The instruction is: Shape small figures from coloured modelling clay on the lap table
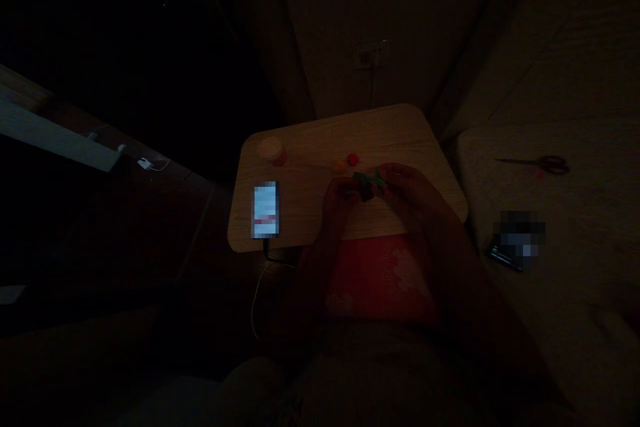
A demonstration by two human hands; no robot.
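The room is very dark. Over a small wooden lap table (310, 140), my left hand (339, 199) and my right hand (407, 188) meet with fingers curled around a small green piece (369, 179). A darker bit hangs under it between my fingers. Just beyond my hands, a red ball (353, 159) and an orange ball (340, 165) lie on the table.
A lit phone (265, 210) lies at the table's left front, with a cable running down from it. A small round tub (271, 148) stands at the back left. Scissors (543, 163) and a dark device (515, 240) lie on the bed to the right.
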